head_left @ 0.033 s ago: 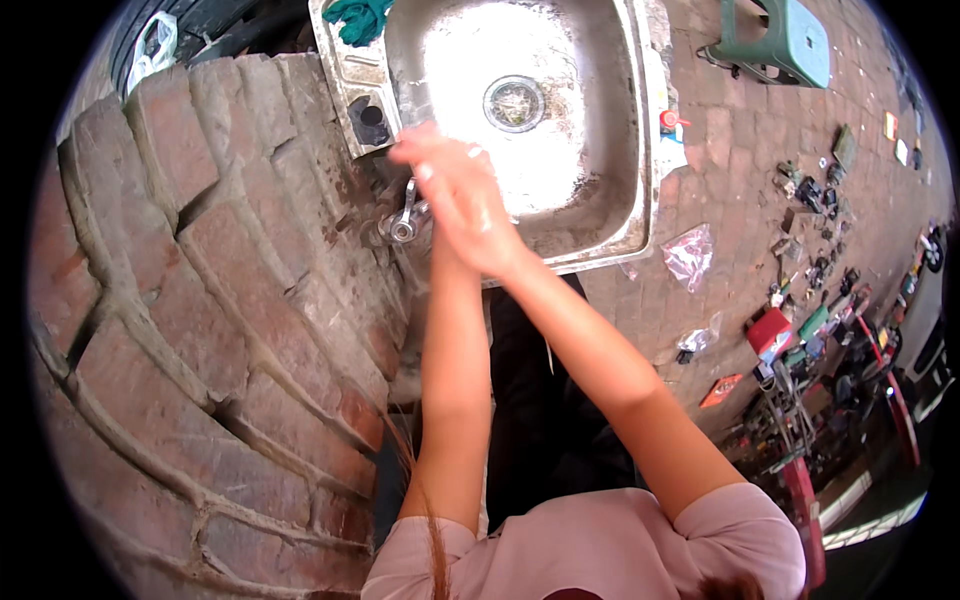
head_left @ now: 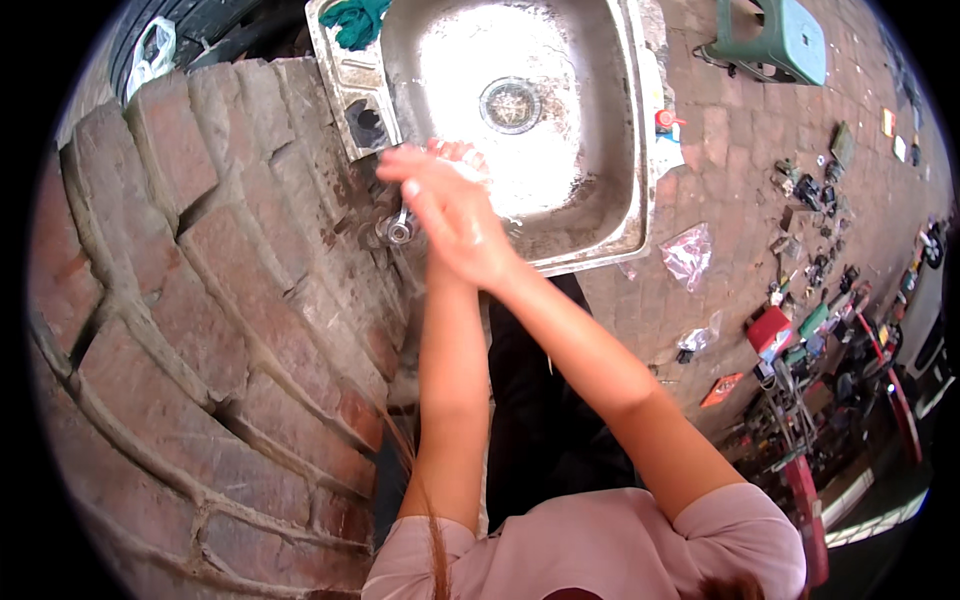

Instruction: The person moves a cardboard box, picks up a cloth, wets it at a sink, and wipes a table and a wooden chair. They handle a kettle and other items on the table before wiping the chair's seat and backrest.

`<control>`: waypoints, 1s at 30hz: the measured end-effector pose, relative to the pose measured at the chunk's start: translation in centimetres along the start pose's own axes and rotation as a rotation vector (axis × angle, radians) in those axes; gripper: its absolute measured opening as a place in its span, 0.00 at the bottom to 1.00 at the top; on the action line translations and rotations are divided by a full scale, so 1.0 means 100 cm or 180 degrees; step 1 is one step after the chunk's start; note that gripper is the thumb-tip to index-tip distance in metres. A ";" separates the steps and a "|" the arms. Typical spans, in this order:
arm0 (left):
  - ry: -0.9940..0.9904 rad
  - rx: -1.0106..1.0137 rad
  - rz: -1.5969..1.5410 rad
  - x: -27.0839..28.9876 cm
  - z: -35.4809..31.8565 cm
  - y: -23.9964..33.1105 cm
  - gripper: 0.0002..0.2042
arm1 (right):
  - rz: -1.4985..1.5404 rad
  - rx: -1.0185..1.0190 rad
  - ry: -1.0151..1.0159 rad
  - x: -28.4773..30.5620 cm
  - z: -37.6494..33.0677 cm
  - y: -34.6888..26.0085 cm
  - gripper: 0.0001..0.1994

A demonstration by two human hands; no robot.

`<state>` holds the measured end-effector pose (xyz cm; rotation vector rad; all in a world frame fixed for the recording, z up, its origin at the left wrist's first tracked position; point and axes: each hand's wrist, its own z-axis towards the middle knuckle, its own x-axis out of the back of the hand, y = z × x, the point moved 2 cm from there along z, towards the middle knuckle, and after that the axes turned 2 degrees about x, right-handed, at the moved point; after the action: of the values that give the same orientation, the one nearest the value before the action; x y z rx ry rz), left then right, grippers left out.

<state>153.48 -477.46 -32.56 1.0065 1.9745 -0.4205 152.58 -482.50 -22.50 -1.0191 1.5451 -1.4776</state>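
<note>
Over the near left corner of a metal sink [head_left: 600,235], my two hands lie one on the other. My right hand [head_left: 452,215] is on top, crossing my left with its fingers stretched out toward the left; wet shine shows on its skin. Beneath it is my left hand [head_left: 460,153], mostly hidden; only its fingers show past the right hand, apart and slightly blurred. Neither hand visibly holds anything. Just left of the wrists stands a chrome tap [head_left: 400,228], partly covered by the right hand. The round drain [head_left: 510,105] lies farther off in the basin.
A green cloth [head_left: 355,22] rests on the sink's far left ledge, above a dark round hole [head_left: 366,125]. A brick wall [head_left: 230,300] runs along my left. On the paved floor to the right are a green stool [head_left: 800,45], plastic bags [head_left: 688,255] and scattered clutter [head_left: 800,330].
My right hand has slid a little to the left and nearer over my left hand. More of the left fingers now shows.
</note>
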 end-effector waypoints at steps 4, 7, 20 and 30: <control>0.0015 0.0015 0.0162 -0.005 -0.009 -0.012 0.24 | -0.0098 -0.0399 0.0297 -0.002 -0.021 -0.009 0.10; 0.0041 0.0141 0.0225 -0.009 -0.008 -0.008 0.24 | -0.0289 -0.0577 0.0430 0.009 -0.029 -0.012 0.10; 0.1169 -0.0482 0.1786 -0.113 -0.080 -0.061 0.28 | 0.1111 -0.1469 0.0811 0.078 -0.067 -0.040 0.21; 0.1133 -0.1664 0.3803 -0.154 -0.198 -0.044 0.24 | 0.3825 -0.2788 0.1288 0.088 -0.049 -0.106 0.10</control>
<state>144.05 -475.70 -8.94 1.7140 1.2817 0.9215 145.12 -488.76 -11.69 -0.0036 2.4957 -0.1146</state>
